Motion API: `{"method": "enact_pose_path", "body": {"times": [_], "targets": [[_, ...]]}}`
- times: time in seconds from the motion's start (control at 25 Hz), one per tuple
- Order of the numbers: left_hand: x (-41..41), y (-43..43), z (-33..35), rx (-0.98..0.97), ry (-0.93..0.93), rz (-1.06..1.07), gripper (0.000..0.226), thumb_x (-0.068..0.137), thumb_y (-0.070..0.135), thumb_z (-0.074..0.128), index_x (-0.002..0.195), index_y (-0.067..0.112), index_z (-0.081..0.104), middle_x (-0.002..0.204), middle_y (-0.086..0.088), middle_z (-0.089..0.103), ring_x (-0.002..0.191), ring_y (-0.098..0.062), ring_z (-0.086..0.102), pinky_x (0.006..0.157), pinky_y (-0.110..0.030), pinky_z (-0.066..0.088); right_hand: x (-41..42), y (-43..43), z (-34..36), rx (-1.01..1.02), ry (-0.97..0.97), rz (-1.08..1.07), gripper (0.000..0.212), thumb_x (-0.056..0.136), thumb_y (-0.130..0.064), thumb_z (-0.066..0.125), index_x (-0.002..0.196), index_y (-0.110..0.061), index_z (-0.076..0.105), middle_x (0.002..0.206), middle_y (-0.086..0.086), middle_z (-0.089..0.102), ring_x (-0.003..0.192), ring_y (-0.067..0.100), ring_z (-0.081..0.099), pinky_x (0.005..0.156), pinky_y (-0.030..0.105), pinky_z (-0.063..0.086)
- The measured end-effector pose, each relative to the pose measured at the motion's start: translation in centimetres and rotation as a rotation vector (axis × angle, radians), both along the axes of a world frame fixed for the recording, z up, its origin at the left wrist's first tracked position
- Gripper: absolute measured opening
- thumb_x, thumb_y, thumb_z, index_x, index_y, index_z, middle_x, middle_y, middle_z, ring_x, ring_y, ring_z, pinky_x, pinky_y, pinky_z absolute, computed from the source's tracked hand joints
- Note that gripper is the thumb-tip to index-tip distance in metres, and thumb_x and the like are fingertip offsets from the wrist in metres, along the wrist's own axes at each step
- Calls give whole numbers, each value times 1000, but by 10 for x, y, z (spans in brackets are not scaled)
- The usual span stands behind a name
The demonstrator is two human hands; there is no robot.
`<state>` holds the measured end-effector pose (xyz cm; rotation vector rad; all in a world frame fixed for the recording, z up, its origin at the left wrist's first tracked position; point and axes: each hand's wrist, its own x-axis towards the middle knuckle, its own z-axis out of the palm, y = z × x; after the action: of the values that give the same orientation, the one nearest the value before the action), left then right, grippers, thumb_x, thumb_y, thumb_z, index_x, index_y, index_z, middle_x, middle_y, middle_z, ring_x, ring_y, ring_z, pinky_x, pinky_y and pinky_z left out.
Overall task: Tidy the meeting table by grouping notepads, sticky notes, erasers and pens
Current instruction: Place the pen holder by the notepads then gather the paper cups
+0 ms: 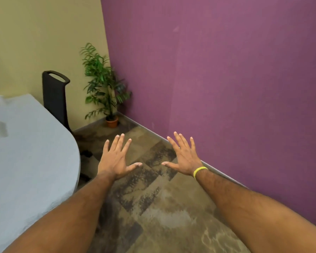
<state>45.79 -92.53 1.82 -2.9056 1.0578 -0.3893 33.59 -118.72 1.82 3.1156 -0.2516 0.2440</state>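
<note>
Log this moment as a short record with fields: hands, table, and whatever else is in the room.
left hand: open, fingers spread, palm down, held over the floor, holding nothing
right hand: open, fingers spread, holding nothing; yellow wristband at the wrist
table: white, rounded edge, at the left; hands not over it
items on table: a couple of pale blurred shapes, too unclear to name
chair: black, behind the table
plant: potted, in the corner
wall: purple, on the right

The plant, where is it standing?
In the head view, the potted plant stands on the floor in the far corner, where the yellow wall meets the purple wall, just right of the black chair.
</note>
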Motion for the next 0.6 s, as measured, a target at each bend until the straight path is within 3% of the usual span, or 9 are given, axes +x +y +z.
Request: {"method": "enact_pose_path", "body": {"times": [0.24,0.6], "targets": [[96,-19,21,-49,12,208,106,74,92,11,155,24,16,164,-9,8,151,-26,3,120,-54,6,154,-38,19,25,-19,205,106,75,-88,29,156,-27,-2,164,6,-10,151,26,-6,118,60,-7],[275,17,-10,-65,36,476,108,71,92,3,156,25,8,164,-7,-1,151,-24,-4,120,-53,-1,398,-5,-13,13,17,464,104,76,-87,32,156,-29,-4,164,4,-12,151,23,-9,118,58,-7]]}}
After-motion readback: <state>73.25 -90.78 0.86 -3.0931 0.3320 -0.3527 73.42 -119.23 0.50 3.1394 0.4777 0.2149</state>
